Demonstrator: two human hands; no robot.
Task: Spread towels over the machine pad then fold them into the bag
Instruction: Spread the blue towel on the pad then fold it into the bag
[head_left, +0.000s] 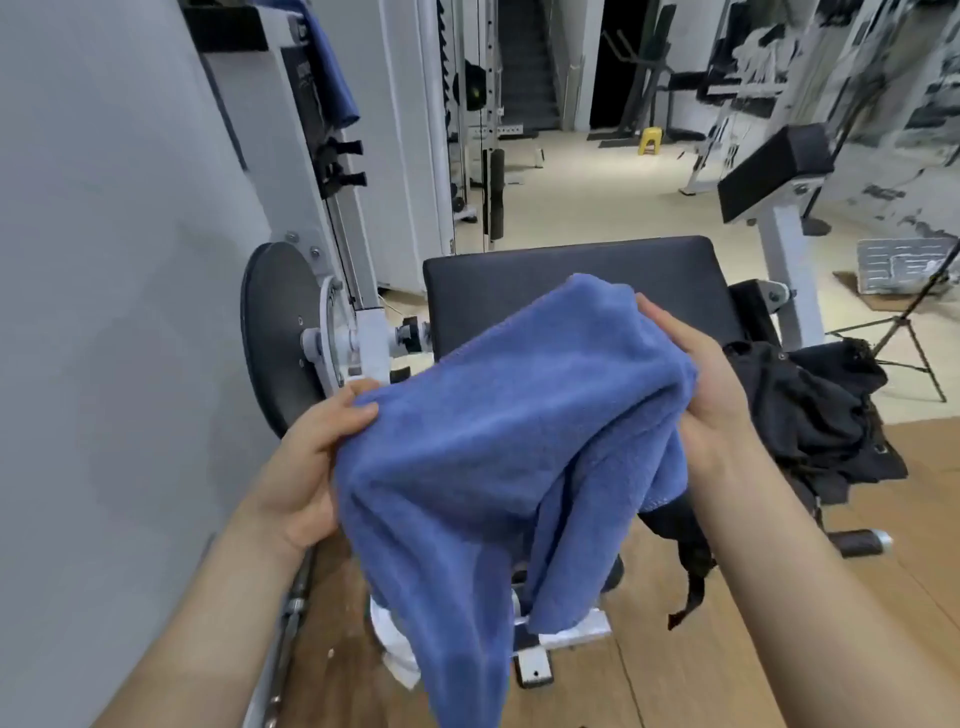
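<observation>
Both hands are up on the blue towel (509, 441), held in the air just short of the near edge of the machine pad (571, 275). The left hand (311, 462) pinches the left edge, thumb on top of the cloth, the rest of its fingers hidden underneath. The right hand (711, 384) has a bunched handful, its fingers (652, 309) curled round the top fold. The towel sags between them in a heap, with a long tail hanging towards the floor. None of it lies on the pad.

By my reading, this is the spreading step. To do it well, the right hand wants a corner rather than a fistful, so work along the hem until each hand has one. Draw the hands apart until the top edge runs taut, carry it to the far edge of the pad and lay it back towards the near edge, smoothing as it goes.

The black bag (821, 410) slumps just off the pad's right edge, ready for the folding. A second blue towel (332, 67) hangs on the machine frame at upper left, and a white cloth (400, 660) shows low down behind the hanging tail.
</observation>
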